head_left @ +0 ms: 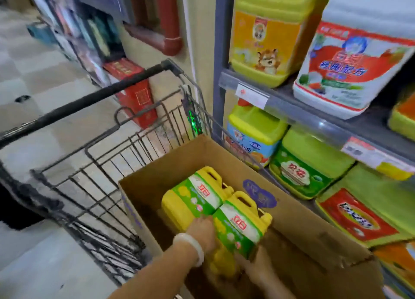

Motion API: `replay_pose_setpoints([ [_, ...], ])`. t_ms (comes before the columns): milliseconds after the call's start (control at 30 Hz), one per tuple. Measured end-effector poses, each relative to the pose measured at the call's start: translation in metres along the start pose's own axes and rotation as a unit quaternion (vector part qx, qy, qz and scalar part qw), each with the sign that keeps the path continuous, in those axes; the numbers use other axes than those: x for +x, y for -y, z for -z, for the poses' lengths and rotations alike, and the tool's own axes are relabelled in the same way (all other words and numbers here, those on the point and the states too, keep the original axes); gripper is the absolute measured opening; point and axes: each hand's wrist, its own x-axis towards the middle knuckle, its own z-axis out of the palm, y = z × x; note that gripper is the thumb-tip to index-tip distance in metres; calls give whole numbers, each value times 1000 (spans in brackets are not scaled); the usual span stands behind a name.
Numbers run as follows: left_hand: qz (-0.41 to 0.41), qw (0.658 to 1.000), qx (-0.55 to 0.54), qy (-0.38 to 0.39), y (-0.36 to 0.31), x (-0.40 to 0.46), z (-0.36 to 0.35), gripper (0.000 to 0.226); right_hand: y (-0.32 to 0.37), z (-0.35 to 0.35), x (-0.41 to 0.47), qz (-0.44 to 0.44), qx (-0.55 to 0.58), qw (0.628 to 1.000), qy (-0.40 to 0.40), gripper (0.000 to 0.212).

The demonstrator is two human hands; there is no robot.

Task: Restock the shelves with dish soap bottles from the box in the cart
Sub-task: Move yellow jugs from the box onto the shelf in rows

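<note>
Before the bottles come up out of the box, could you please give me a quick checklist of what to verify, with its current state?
1. Left hand on a bottle: ok, it rests between the two yellow bottles.
2. Right hand supporting the nearer bottle: cannot tell, blurred and partly hidden beneath it.
3. Box flaps open: ok.
4. Box seated in cart: ok.
5. Free shelf space for these bottles: cannot tell, visible spots look full.
</note>
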Motion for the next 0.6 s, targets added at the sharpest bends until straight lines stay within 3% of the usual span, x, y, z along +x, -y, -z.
replay_pose_setpoints([
  [67, 3, 1000, -23, 13, -3, 26, -1, 61, -3, -3, 27, -26, 62, 998, -13, 92],
  [200, -18, 1000, -4, 12, -16, 58, -12, 70, 22, -5, 39, -96, 172, 976, -89, 47],
  [333, 8, 1000, 24, 1, -24, 69, -23, 88, 20, -4, 43, -166, 273, 947, -36, 18],
  [467, 15, 999, 2, 41, -25, 65, -16, 94, 7, 10, 34, -206, 323, 923, 38, 29],
  [600, 23, 986, -139, 84, -25, 64, -30, 101, -3, 9, 25, -214, 351, 911, 38, 51],
])
